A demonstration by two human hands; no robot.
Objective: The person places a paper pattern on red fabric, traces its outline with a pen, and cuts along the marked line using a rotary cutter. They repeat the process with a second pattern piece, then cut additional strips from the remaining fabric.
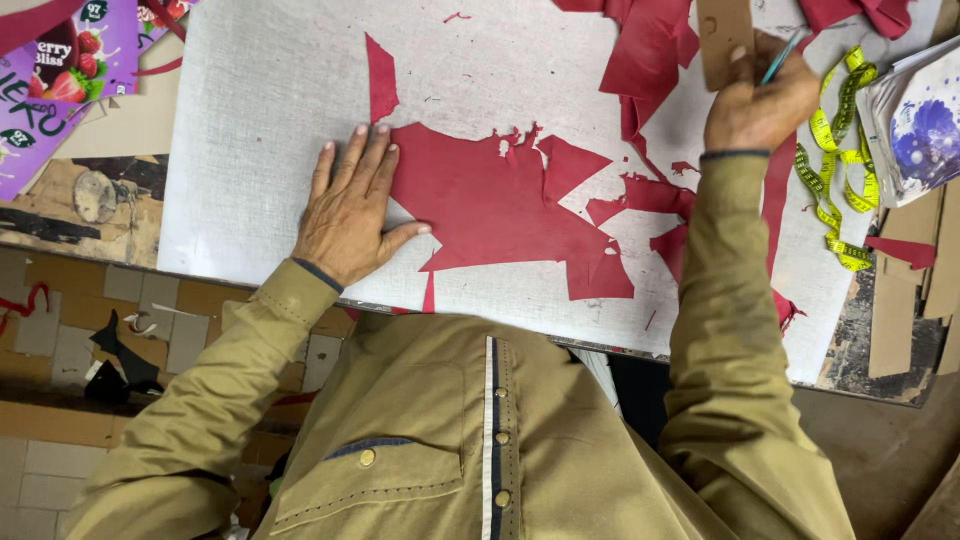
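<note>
Mostly bare board (260,110) beyond red sheet (490,210)

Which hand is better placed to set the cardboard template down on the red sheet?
Right, probably. The right hand holds the cardboard template and a thin tool above the red sheet; the left hand lies flat on it, pinning it.

The brown cardboard template (724,35) held by the right hand (757,100) is cut off by the top edge of the frame. The blue pen (781,57) in the same fist shows only its upper part; the rest is hidden inside the fingers (745,62). The red leather heap (860,14) at upper right runs out of frame. The left hand (349,208) covers part of the red leather sheet (490,205). The stack of printed paper (920,125) is clipped by the right edge.
</note>
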